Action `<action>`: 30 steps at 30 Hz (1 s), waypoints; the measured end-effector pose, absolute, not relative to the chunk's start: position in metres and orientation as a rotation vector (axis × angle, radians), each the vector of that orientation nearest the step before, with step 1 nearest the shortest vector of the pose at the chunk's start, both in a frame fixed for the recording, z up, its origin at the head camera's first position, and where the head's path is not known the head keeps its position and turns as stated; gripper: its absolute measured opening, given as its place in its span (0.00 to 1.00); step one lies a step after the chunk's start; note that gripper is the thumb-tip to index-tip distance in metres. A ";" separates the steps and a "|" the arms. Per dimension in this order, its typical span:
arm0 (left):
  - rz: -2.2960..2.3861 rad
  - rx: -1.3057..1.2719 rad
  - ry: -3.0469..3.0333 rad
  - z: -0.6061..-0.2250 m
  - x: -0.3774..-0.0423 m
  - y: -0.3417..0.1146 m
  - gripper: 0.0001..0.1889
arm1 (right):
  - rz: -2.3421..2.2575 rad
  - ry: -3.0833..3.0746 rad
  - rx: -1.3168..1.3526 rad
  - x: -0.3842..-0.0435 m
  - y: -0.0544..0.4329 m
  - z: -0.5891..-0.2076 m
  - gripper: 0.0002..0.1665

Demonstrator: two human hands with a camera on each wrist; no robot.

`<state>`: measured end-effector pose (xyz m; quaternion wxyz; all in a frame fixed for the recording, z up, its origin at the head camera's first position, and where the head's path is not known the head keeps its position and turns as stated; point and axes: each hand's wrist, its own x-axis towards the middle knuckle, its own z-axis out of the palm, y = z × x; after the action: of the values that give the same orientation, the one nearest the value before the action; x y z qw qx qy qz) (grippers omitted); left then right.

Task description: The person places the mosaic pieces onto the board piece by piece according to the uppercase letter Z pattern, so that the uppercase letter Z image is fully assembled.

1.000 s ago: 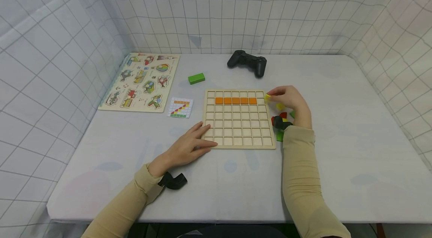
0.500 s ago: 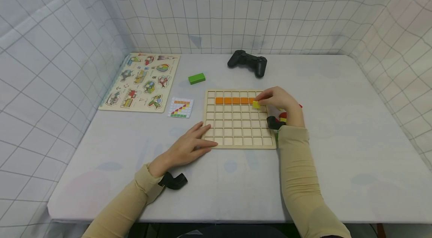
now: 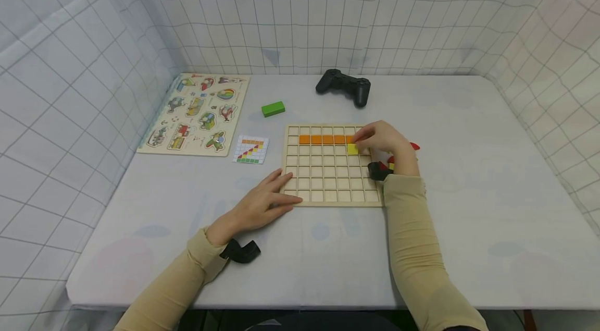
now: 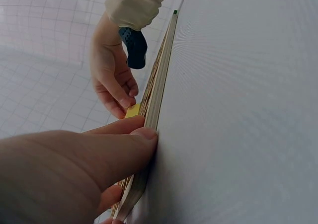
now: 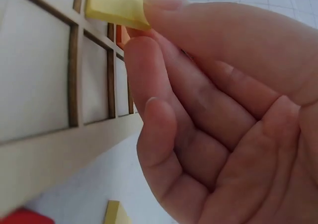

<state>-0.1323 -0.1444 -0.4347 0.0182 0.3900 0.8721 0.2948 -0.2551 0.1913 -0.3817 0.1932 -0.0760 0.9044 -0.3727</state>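
1 yellow tile (image 3: 352, 149) in right hand (image 3: 385, 141), between fingertips; wide-fingered left hand (image 3: 258, 207) on board (image 3: 330, 184)

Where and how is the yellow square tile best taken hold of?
I would probably pinch the yellow square tile by its right edge, coming from the right, as the right hand does. The tile is flat, and its left edge is uncovered.

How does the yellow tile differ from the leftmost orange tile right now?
The yellow tile is pinched by the right hand, whereas the leftmost orange tile lies untouched in its cell. The yellow tile is toward the right of the grid board, the leftmost orange tile toward the left. Both look square.
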 end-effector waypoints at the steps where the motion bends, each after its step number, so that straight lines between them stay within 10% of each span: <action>1: 0.915 1.212 2.711 -0.435 -0.132 -0.144 0.12 | -1.055 2.540 -0.208 -0.255 0.192 -0.381 0.15; 30: 0.918 1.222 2.718 -0.436 -0.133 -0.144 0.13 | -1.321 2.613 -0.046 -0.239 0.251 -0.374 0.26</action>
<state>-0.1331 -0.1444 -0.4364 0.0117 0.3920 0.8715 0.2945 -0.2392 0.2512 -0.3741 0.1063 -0.0156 0.8872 -0.4486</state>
